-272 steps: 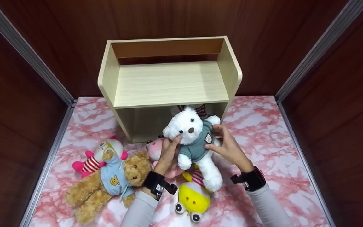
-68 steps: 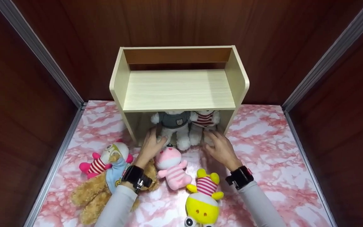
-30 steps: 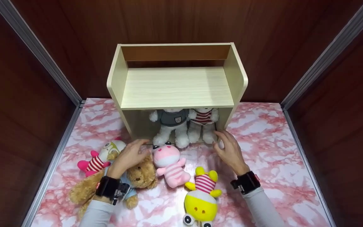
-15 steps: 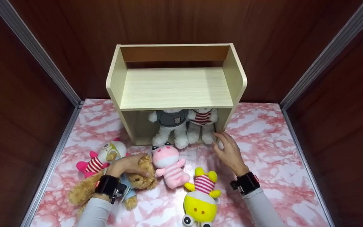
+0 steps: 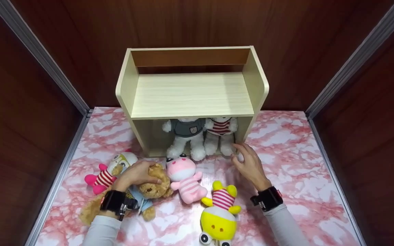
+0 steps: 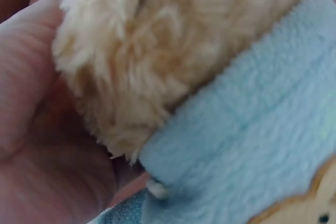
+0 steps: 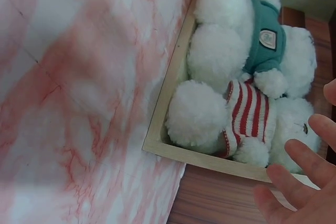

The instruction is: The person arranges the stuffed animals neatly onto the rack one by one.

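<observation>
My left hand [image 5: 137, 176] grips the head of a brown teddy bear [image 5: 156, 186] in a light blue hoodie [image 6: 236, 114], which lies on the pink marbled surface. The left wrist view has the thumb and palm against its fur. By the shelf's right front corner my right hand [image 5: 250, 165] holds nothing, its fingers [image 7: 294, 182] spread loosely. Inside the lower compartment, a white teddy bear in a green sweater [image 5: 186, 128] stands beside a white bear in a red-striped top [image 5: 220, 126]. The shelf board hides most of their heads in the head view.
The pale wooden shelf [image 5: 192, 94] stands at the back. A pink plush toy [image 5: 186, 179] lies before it, with a yellow frog-like plush [image 5: 219, 218] nearer me. Left of the brown bear is a white-headed plush with pink limbs [image 5: 106, 177]. Dark wooden walls [image 5: 197, 24] surround the area.
The green-sweater bear, earlier between both hands, now stands in the lower compartment. My left hand has moved left and down onto the brown bear and taken its head. The right hand has barely moved lately.
</observation>
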Demonstrator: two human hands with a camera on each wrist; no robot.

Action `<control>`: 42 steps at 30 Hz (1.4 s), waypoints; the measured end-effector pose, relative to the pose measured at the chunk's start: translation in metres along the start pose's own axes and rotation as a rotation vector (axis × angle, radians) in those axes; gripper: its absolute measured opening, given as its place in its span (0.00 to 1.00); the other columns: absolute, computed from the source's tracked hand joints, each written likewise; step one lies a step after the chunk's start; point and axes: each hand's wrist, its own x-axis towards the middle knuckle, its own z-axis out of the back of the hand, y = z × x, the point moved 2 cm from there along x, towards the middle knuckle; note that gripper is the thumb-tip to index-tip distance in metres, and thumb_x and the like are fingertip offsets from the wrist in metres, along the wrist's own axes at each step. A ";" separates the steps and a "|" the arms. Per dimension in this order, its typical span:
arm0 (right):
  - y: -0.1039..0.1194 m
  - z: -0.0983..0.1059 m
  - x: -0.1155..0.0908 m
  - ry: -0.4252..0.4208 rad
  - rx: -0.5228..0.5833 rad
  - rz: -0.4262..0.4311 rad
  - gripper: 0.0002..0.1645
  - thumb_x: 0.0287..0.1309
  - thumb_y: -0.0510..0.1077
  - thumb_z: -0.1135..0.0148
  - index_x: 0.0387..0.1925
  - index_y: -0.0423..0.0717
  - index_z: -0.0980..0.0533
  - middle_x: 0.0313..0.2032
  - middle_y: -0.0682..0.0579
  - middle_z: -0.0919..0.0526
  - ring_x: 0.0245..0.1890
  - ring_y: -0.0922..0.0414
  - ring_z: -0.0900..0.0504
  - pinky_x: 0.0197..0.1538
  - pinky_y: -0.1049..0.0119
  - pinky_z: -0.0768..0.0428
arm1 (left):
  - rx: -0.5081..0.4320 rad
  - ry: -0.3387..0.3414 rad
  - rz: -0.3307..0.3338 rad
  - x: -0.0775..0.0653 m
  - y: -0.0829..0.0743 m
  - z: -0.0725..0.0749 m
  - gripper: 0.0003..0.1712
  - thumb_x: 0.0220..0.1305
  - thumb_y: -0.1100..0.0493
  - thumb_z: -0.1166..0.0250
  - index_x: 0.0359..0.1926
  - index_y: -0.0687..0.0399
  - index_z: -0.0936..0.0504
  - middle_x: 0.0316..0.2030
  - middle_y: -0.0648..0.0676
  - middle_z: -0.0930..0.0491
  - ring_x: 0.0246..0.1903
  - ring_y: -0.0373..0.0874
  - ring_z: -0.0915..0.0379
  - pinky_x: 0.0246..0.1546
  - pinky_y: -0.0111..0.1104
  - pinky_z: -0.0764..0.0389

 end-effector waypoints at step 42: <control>0.102 -0.055 0.030 0.350 0.625 -0.099 0.41 0.67 0.48 0.31 0.76 0.45 0.36 0.66 0.41 0.24 0.60 0.46 0.20 0.61 0.44 0.21 | -0.450 -0.566 0.019 0.027 -0.081 0.022 0.46 0.52 0.44 0.18 0.71 0.45 0.24 0.62 0.58 0.19 0.59 0.55 0.21 0.61 0.48 0.24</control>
